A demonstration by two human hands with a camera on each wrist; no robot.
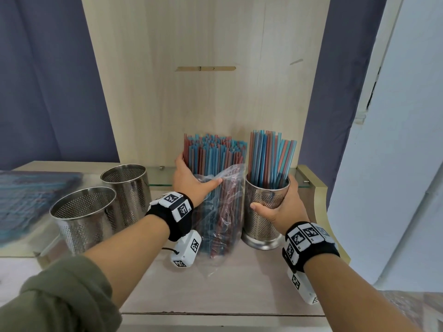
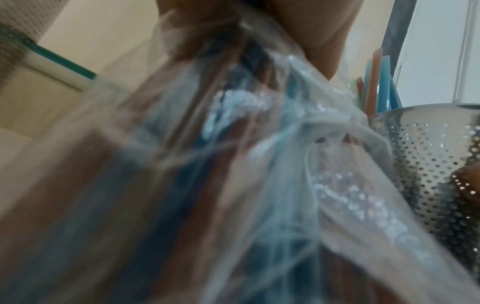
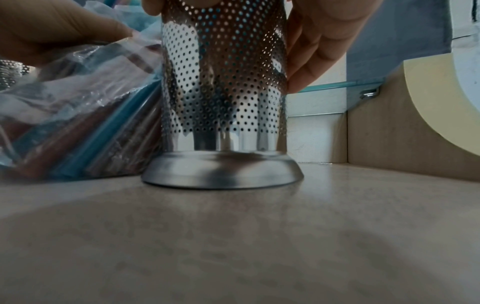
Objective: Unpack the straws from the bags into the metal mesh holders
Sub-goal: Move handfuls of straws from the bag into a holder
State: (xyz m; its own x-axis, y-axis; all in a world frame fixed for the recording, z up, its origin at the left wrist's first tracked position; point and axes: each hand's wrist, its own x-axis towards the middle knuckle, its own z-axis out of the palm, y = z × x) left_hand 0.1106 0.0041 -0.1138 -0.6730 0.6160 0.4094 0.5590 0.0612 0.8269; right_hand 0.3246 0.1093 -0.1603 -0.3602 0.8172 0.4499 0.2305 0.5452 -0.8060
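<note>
A clear plastic bag [image 1: 221, 212] of blue and red straws [image 1: 211, 152] stands upright on the wooden shelf, the straws sticking out of its top. My left hand [image 1: 191, 179] grips the bundle at the bag's mouth, thumb across the front. In the left wrist view the bag [image 2: 233, 164] fills the frame, blurred. To its right stands a perforated metal holder [image 1: 263, 212] partly filled with straws [image 1: 271, 159]. My right hand [image 1: 278, 204] is wrapped round its upper half. In the right wrist view the holder [image 3: 223, 92] stands flat on its base, the bag [image 3: 78, 113] to its left.
Two empty metal holders [image 1: 84, 219] [image 1: 127, 188] stand to the left on the shelf. A glass ledge [image 1: 299, 180] runs along the back panel. A flat blurred pack of straws [image 1: 28, 200] lies at far left. A rounded shelf edge [image 1: 321, 200] lies right of the filled holder.
</note>
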